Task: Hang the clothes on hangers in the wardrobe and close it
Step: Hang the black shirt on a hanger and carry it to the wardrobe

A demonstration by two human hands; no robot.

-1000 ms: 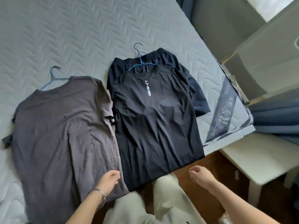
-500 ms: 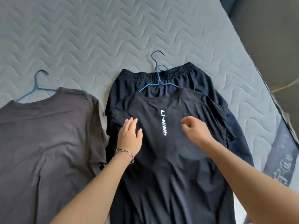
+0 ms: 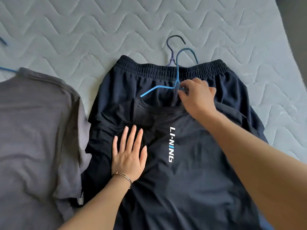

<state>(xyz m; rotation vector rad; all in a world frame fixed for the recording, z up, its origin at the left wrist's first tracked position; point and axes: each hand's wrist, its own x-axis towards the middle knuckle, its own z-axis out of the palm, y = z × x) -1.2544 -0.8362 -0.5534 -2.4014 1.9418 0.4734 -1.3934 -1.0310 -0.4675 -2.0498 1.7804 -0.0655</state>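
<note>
**Getting the hanger into the black T-shirt**

You are leaning over a quilted grey mattress (image 3: 83, 30), and every garment is lying on it; the wardrobe is not showing in this view. The black Li-Ning T-shirt (image 3: 191, 188) is lying front-up in the middle, partly covering a pair of dark shorts (image 3: 149, 70) whose elastic waistband is showing just above its collar. A grey T-shirt (image 3: 36, 130) is lying just beside it on the left, with another blue hanger (image 3: 6, 69) peeking out at its neck.

Your left hand (image 3: 129, 156) is resting flat on the black shirt's chest, fingers straight and spread, pinning the cloth. Your right hand (image 3: 197, 95) is reaching past the collar, its fingers curled and pinching the blue hanger (image 3: 156, 88) where the neck meets the shoulders. One arm of that hanger is running down into the collar opening; the other is hidden under your hand. A darker hanger (image 3: 172, 40) is lying underneath, its hook poking out above the waistband.

You are, by the look of it, seating this hanger in the shirt. The next move is calling for you to square both arms inside the shoulders, then lift by the hook alone, making sure that the darker hook is not tangling with yours and dragging the shorts along.
</note>
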